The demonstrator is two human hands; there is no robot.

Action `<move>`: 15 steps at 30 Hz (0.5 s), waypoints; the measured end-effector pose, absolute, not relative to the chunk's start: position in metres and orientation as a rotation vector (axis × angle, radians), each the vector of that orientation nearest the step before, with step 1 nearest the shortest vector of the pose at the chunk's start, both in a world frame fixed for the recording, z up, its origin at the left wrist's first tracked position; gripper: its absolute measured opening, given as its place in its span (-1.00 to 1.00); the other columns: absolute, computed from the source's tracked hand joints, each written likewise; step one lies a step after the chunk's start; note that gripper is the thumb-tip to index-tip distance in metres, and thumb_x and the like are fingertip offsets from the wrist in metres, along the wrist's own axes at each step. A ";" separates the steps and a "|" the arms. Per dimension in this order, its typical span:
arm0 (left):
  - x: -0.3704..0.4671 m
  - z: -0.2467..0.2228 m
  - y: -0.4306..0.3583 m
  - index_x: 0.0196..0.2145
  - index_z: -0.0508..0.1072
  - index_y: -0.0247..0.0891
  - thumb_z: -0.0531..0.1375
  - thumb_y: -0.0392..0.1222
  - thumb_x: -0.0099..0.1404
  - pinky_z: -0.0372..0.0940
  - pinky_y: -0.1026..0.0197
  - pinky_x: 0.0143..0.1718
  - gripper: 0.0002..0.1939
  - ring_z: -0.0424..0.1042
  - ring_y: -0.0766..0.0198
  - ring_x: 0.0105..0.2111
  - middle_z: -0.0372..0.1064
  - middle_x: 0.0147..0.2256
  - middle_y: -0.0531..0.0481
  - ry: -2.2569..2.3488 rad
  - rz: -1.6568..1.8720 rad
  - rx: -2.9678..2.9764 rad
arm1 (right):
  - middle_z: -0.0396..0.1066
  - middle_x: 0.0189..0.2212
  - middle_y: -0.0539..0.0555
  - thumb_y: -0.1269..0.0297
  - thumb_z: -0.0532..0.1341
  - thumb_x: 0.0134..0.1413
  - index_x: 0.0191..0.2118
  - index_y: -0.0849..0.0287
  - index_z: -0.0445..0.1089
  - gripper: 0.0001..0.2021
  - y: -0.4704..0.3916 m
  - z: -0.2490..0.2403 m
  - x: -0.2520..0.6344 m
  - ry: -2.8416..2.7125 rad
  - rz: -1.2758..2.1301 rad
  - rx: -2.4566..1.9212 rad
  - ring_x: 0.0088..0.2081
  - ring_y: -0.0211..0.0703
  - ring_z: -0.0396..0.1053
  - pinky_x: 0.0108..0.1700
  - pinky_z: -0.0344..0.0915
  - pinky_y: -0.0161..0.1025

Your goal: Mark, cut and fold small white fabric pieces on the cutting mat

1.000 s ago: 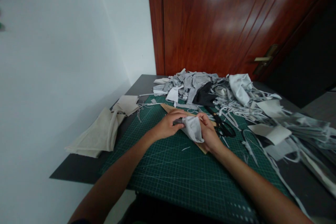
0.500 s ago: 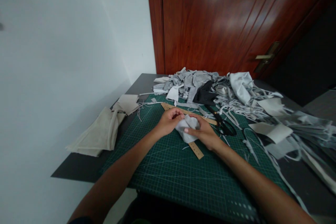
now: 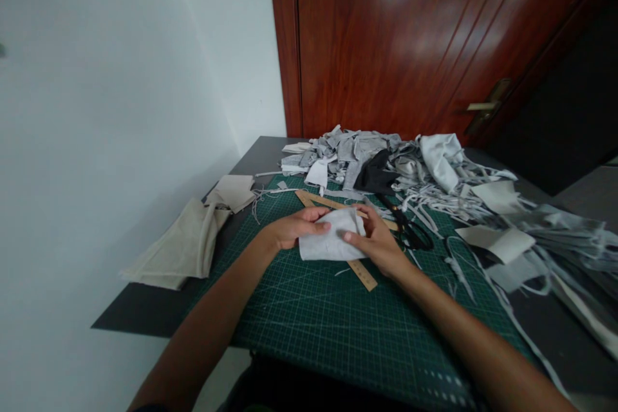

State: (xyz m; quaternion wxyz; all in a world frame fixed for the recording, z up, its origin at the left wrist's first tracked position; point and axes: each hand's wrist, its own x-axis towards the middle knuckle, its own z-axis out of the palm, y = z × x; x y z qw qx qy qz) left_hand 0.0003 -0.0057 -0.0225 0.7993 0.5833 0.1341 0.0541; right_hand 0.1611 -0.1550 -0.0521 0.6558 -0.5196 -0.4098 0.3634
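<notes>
A light grey piece of cloth (image 3: 332,241) is held between both hands above the green cutting mat (image 3: 309,315). My left hand (image 3: 297,229) grips its left side, with the thumb on top and the fingers behind. The right edge is pinched in my right hand (image 3: 374,238), thumb across the front. Wooden rulers (image 3: 363,275) lie on the mat, partly hidden under the cloth and hands. Black scissors (image 3: 410,230) rest just beyond my right hand.
Grey and white fabric scraps (image 3: 360,148) are heaped at the back, with a black cloth (image 3: 377,174) among them. Folded cream fabric (image 3: 181,244) lies at the left edge. More strips (image 3: 560,228) spread at the right. A wooden door (image 3: 386,45) stands behind.
The cloth, bunched before, is now spread flatter and wider. My left hand has moved left and a little down, now holding the cloth's left side. My right hand has stayed nearly in place.
</notes>
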 end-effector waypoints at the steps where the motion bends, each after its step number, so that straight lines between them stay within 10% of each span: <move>1: -0.001 -0.022 -0.005 -0.21 0.53 -0.35 0.55 0.05 -0.01 0.28 0.29 -0.38 -0.46 0.44 0.32 -0.42 0.50 -0.32 -0.05 0.309 0.050 1.292 | 0.47 -0.23 0.03 0.13 0.52 -0.14 0.12 0.00 0.29 -0.32 -0.154 -0.054 0.160 -0.945 0.809 -1.220 -0.29 -0.08 0.43 -0.35 0.35 -0.21; 6: 0.000 -0.027 -0.003 -0.38 0.51 -0.33 0.47 0.28 0.00 0.05 0.32 -0.58 -0.43 0.22 0.42 -0.60 0.31 -0.55 0.12 0.437 -0.066 1.430 | 0.47 -0.33 0.01 0.13 0.39 0.04 0.08 0.04 0.34 -0.52 -0.152 -0.062 0.155 -1.059 0.826 -1.228 -0.39 -0.15 0.38 -0.43 0.25 -0.26; 11: 0.006 -0.034 -0.006 -0.36 0.51 -0.32 0.54 0.16 -0.07 0.07 0.33 -0.53 -0.46 0.24 0.42 -0.55 0.35 -0.49 0.11 0.385 -0.027 1.441 | 0.49 -0.09 0.06 0.16 0.49 -0.10 0.14 -0.03 0.30 -0.35 -0.152 -0.061 0.153 -0.895 0.795 -1.153 -0.35 -0.20 0.42 -0.40 0.35 -0.27; 15: 0.009 -0.035 -0.006 -0.33 0.44 -0.30 0.55 0.07 -0.05 0.14 0.32 -0.47 -0.48 0.27 0.42 -0.52 0.35 -0.47 0.11 0.358 0.257 1.277 | 0.53 -0.29 0.05 0.07 0.54 -0.18 -0.08 0.12 0.46 -0.48 -0.152 -0.058 0.157 -0.839 1.060 -1.163 -0.34 -0.14 0.45 -0.32 0.38 -0.22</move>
